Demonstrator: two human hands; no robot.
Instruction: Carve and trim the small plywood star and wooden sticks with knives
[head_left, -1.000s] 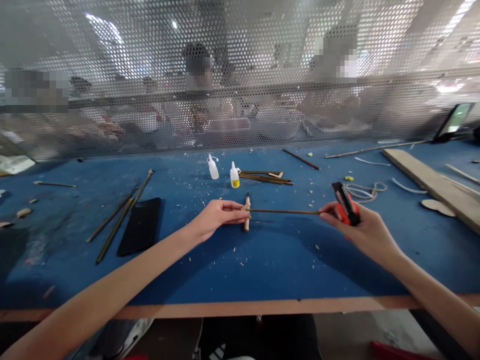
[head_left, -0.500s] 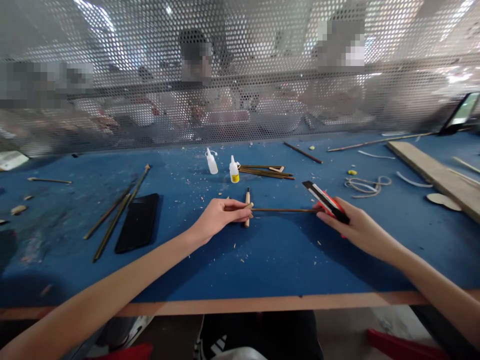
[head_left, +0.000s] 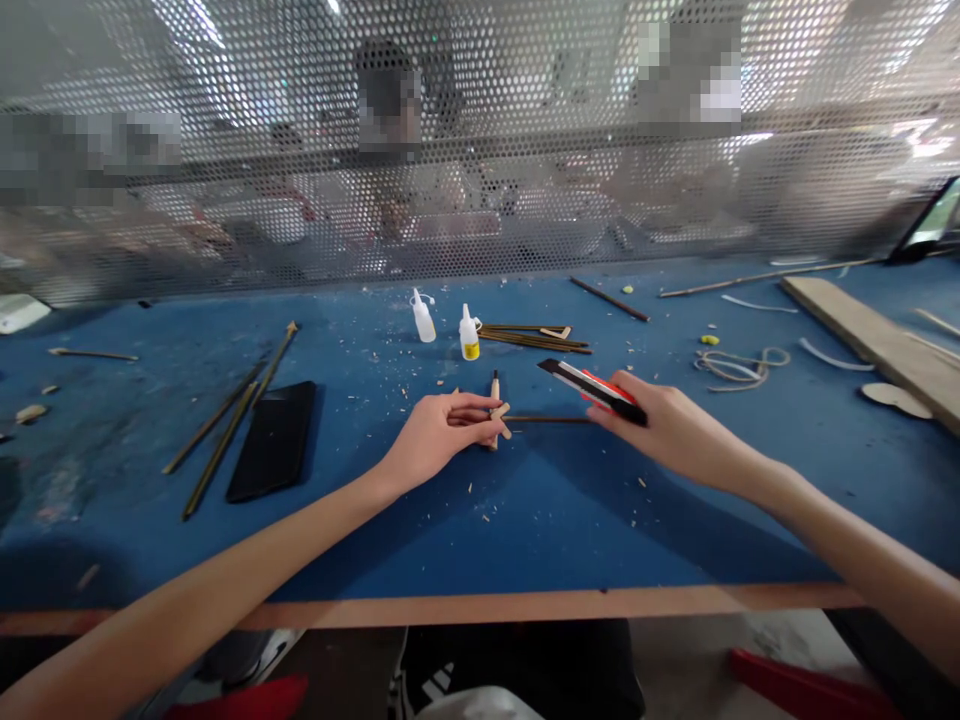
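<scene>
One thin brown stick (head_left: 547, 420) runs level between two bare hands above the worktop (head_left: 450, 540). At its left end sits a small pale wooden piece (head_left: 505, 411), pinched in the fingers of the left hand (head_left: 431, 440); they cover much of it, so whether it is one part or several is unclear. The right hand (head_left: 664, 425) has its fingers closed round one red and black cutter knife (head_left: 596, 390), its tip pointing left, above the stick. The stick's right end is lost behind those fingers, and I cannot tell whether they pinch it too.

One tool with a pale wooden handle (head_left: 496, 388) lies partly hidden by the left hand. Farther back stand two white bottles (head_left: 470, 335), one with a yellow label in plain sight. Beside them lies a bundle of brown sticks (head_left: 532, 340), overlapping too closely to count. One black phone (head_left: 272, 445) lies to the left, with more sticks (head_left: 217, 450) next to it, two or three. To the right are one tangled cord (head_left: 742, 372) and one plank (head_left: 862, 315), cut off by the frame. Behind the perforated screen (head_left: 487, 240), several people are blurred.
</scene>
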